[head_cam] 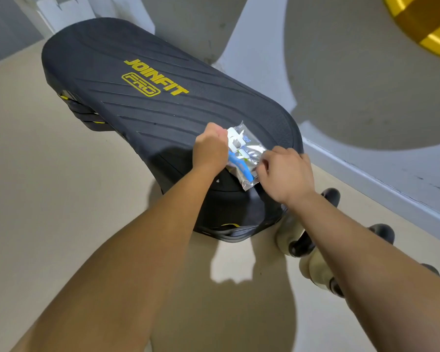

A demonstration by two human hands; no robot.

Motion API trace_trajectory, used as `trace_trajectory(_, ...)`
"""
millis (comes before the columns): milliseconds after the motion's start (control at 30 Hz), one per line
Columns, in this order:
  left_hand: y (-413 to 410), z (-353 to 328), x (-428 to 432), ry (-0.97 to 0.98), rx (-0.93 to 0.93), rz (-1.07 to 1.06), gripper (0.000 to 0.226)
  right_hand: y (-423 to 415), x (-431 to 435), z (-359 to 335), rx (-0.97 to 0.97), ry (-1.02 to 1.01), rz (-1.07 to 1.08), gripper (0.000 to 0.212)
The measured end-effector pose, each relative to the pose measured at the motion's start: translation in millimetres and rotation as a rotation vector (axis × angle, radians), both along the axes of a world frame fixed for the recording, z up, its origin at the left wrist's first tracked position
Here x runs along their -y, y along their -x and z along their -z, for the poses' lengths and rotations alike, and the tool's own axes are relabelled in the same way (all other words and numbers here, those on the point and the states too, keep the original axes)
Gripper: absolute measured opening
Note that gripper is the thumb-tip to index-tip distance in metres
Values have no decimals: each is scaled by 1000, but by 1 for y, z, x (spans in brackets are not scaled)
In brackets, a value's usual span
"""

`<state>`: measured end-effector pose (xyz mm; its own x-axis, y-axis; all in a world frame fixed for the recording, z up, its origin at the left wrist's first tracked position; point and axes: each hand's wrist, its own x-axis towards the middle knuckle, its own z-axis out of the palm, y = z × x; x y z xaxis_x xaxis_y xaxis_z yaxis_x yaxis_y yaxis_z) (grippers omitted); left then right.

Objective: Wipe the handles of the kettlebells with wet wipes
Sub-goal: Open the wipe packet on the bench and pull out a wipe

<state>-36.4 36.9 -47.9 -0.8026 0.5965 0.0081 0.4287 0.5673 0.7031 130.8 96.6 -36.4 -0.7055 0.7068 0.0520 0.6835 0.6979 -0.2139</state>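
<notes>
Forearms (137, 250) reach to the wet-wipe packet (247, 154) on the step platform (137, 110), left hand (210, 146) and right hand (285, 171) each pinching an edge. Best to pull the edges apart steadily so one wipe comes free.

Black platform (137, 110) under wipes packet (249, 149)

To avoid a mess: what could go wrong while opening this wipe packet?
Both the left hand and right hand pinch the wipe packet at the end of the step board; a hard tug might drop it on the floor. The kettlebells stand close under the right arm and could be bumped.
</notes>
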Motion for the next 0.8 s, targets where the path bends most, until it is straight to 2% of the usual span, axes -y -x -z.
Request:
trace_trajectory(33, 1, 2, 0, -95, 175, -50, 20, 7, -5, -5, 45, -11, -22, 28)
trace_trajectory(67, 2, 4, 0, -138, 257, -68, 19, 13, -10, -10, 85, -19, -49, 27)
trace_trajectory(167, 5, 2, 1, -186, 358, -24, 17, 31, -25, -16, 122, 63, -144, 13)
trace_trajectory(233, 9, 4, 1, -199, 356, -13, 17, 38, -32, -15, 77, 179, -179, 18)
trace_trajectory(300, 9, 8, 0, -199, 358, -9, 16, 42, -35, -12, 50, 212, -191, 25)
trace_trajectory(567, 8, 13, -2, -173, 287, 19, 20, 53, -39, -10, 37, 188, -248, 15)
trace_trajectory(800, 7, 12, -2, -166, 256, 16, 22, 59, -37, -2, 33, 124, -201, 30)
